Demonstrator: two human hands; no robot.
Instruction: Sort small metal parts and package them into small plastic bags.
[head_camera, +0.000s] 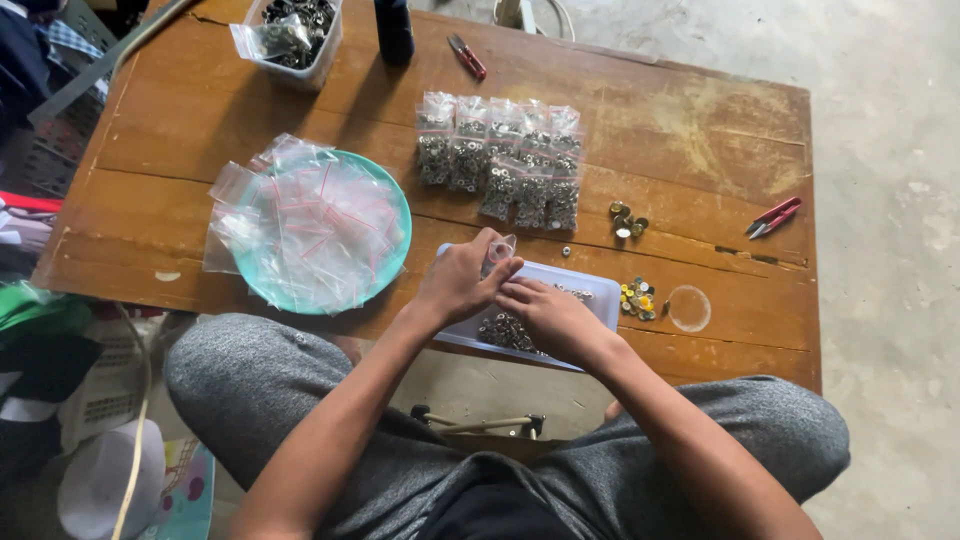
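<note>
Head | left hand (458, 283) pinches small bag (499, 250) | right hand (548, 318) over tray (600, 290)

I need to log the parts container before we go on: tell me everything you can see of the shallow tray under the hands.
The tray is a shallow, pale lavender rectangle, plastic by its look, lying flat near the front edge of the wooden table. It holds small silvery metal rings, heaped at its near left. The left hand, holding a small clear bag, and the right hand hover over it and hide its middle. Whether they touch it is unclear.
</note>
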